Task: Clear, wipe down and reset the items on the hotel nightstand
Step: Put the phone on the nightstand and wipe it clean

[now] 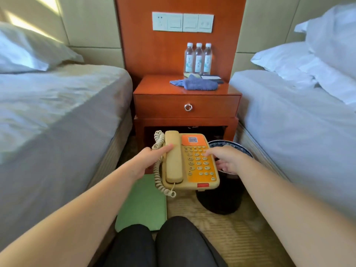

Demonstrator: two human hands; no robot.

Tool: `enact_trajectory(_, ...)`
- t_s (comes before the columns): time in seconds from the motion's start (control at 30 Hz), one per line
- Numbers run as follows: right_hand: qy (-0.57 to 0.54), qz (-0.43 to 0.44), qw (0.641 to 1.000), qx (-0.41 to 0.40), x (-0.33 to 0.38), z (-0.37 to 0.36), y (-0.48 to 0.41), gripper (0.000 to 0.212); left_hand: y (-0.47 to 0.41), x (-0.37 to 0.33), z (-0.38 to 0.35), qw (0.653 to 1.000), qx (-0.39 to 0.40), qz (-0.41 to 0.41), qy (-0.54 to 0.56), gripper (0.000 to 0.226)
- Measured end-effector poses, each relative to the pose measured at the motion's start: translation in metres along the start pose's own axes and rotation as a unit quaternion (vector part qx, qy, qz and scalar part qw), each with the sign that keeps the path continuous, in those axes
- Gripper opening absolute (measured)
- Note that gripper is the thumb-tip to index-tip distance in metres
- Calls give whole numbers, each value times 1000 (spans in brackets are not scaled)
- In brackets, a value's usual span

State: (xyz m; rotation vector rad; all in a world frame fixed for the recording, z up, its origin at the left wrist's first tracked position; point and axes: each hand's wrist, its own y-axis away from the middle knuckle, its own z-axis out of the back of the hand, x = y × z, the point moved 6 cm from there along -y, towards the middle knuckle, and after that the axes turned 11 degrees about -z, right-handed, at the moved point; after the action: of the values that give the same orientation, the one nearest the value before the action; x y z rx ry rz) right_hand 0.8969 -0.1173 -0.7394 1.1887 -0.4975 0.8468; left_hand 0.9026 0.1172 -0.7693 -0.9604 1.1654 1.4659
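1. A person kneeling on the carpet (240,237) between two hotel beds holds a beige-and-orange telephone (194,164) in both hands, off the floor and in front of the open space under the nightstand (186,110).
2. The left hand (148,160) grips the phone's left edge, thumb laid across the handset (174,160). The right hand (229,160) grips the right edge, thumb on the keypad.
3. The coiled cord (159,182) hangs down the phone's left side.
4. The glossy red-brown tabletop (154,87) carries three water bottles (198,58), upright in a row against the back panel at the right rear.
5. A crumpled blue cloth (198,84) lies just in front of the bottles, with a dark-edged card (212,78) partly hidden behind it.
6. The drawer below is closed, with a metal ring pull (188,107) at its centre.
7. A white switch panel (183,22) is mounted on the wooden wall board above.
8. The left bed (57,112) and the right bed (289,122) flank the nightstand, both in white linen with pillows at the head.
9. On the floor, a green folder (142,205) lies flat beneath the phone's left side, and a black bin (221,201) stands to the right with a blue-and-white dish (233,146) on its top.
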Motion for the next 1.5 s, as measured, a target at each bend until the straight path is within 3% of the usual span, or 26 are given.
enact_trajectory(0.07, -9, 26, 1000, 0, 34, 0, 1, 25, -11, -25, 19, 1000, -11, -11, 4, 87)
enact_trajectory(0.2, -25, 66, 997, 8, 110, -3, -8, 26, -45, -78, 56, 999, -10, -36, 21, 95)
enact_trajectory(0.33, -47, 89, 995, 19, 179, -13, -33, 30, -86, -130, 90, 995, -48, -85, 1, 63)
enact_trajectory(0.43, -68, 108, 991, 30, 221, -23, -61, 38, -126, -155, 114, 991, -68, -116, -14, 76)
enact_trajectory(0.63, -73, 108, 991, 36, 287, -39, -122, 27, -204, -170, 143, 992, -96, -85, -19, 108)
enact_trajectory(0.7, -62, 105, 992, 31, 307, -44, -142, 31, -229, -171, 148, 991, -105, -79, 1, 99)
enact_trajectory(0.8, -55, 82, 994, 37, 333, -47, -169, 47, -257, -175, 147, 992, -96, -76, 25, 62)
enact_trajectory(0.9, -46, 62, 996, 45, 353, -49, -190, 39, -284, -183, 149, 993, -87, -77, 34, 44)
enact_trajectory(1.07, -14, 41, 999, 26, 377, -50, -215, 5, -324, -187, 153, 994, -82, -50, 57, 60)
enact_trajectory(1.37, 127, 53, 990, 3, 402, -40, -252, 20, -369, -191, 149, 996, -79, -16, 38, 64)
enact_trajectory(1.5, 246, 120, 960, -64, 413, -29, -261, 25, -377, -197, 145, 997, -71, -21, 34, 58)
